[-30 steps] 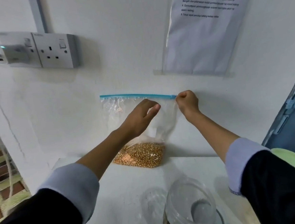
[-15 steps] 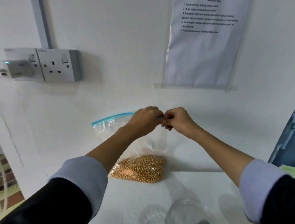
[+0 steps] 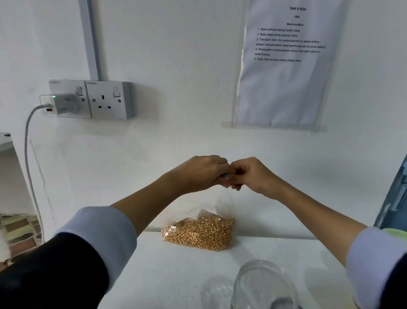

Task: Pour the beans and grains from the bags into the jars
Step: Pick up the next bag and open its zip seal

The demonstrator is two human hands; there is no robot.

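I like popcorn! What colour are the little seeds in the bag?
Golden yellow-orange, seen in the head view: the kernels sit at the bottom of the clear bag.

You have before you, placed from the bag: one clear bag (image 3: 204,229) of yellow grains; one open glass jar (image 3: 264,293) nearer you; one double wall socket (image 3: 91,99) up-left holding one charger (image 3: 60,106); one printed sheet (image 3: 285,57) up-right; two hands just above.

White table (image 3: 158,275) pushed right up against the wall. A clear bag (image 3: 200,235) of yellow-orange grains sits on it at the far edge, around 12 o'clock. Closer in, about 5 o'clock from the bag, stands a clear glass jar (image 3: 264,293), partly cut off by the bottom edge.
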